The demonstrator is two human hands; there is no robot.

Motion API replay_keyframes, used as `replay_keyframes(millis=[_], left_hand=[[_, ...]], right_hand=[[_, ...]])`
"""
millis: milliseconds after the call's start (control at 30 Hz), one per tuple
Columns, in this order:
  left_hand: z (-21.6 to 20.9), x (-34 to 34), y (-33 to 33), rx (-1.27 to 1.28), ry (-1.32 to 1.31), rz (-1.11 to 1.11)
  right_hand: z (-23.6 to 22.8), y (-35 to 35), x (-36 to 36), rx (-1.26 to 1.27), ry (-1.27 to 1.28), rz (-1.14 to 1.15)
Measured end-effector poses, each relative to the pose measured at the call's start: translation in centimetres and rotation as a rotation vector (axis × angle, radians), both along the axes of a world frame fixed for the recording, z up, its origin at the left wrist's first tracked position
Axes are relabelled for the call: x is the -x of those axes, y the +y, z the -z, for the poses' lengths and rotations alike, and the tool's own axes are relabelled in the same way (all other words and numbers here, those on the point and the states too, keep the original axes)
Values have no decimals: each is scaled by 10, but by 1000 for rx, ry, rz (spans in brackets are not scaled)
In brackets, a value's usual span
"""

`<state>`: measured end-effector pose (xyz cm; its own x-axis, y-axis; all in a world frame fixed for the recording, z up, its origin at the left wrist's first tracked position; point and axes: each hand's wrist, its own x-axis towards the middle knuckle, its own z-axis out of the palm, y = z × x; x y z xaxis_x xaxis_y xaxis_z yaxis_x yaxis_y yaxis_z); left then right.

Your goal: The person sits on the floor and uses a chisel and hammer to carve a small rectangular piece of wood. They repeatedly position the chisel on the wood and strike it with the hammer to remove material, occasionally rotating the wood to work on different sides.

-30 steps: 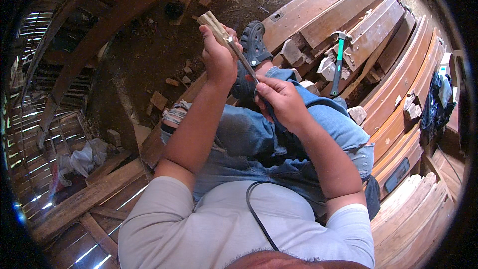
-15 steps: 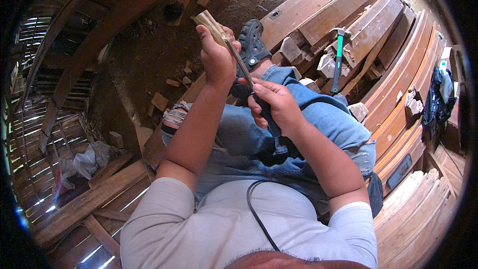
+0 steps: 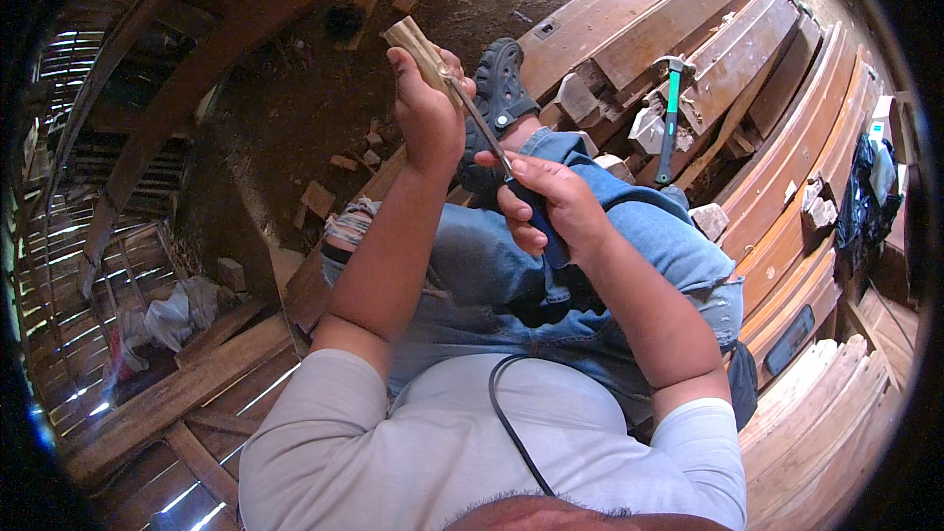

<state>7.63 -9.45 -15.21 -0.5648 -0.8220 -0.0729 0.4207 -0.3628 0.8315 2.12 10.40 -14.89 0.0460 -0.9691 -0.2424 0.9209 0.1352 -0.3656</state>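
My left hand (image 3: 430, 116) is wrapped round a short, pale piece of wood (image 3: 414, 43), its far end sticking out beyond my thumb. In my right hand (image 3: 557, 199) is a chisel with a dark blue handle (image 3: 539, 219), gripped with the fingers curled round it. The thin metal blade (image 3: 482, 125) slants up and left, and its tip meets the wood beside my left fingers. Exactly how the tip sits against the wood is partly hidden by those fingers. Both hands are above my legs in torn jeans (image 3: 462, 256).
To the right lie long brown wooden planks (image 3: 688, 15) in a stack, with a green-handled hammer (image 3: 670, 123) on them. A phone (image 3: 790, 339) and a black plastic bag (image 3: 865, 192) are farther right. Wood offcuts (image 3: 318, 199) litter the ground at left, near a thick beam (image 3: 197, 393).
My right hand has shifted slightly to the right with the chisel, and its handle has turned a little. The left hand and the wood stay nearly in place.
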Motion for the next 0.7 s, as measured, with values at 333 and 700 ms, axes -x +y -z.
replay_keyframes(millis=[333,700], left_hand=[[-8,-5,0,-87,39,1],[2,2,6,-41,-121,-73]], right_hand=[[1,-5,2,-113,1010,147],[-8,-2,0,-100,392,74]])
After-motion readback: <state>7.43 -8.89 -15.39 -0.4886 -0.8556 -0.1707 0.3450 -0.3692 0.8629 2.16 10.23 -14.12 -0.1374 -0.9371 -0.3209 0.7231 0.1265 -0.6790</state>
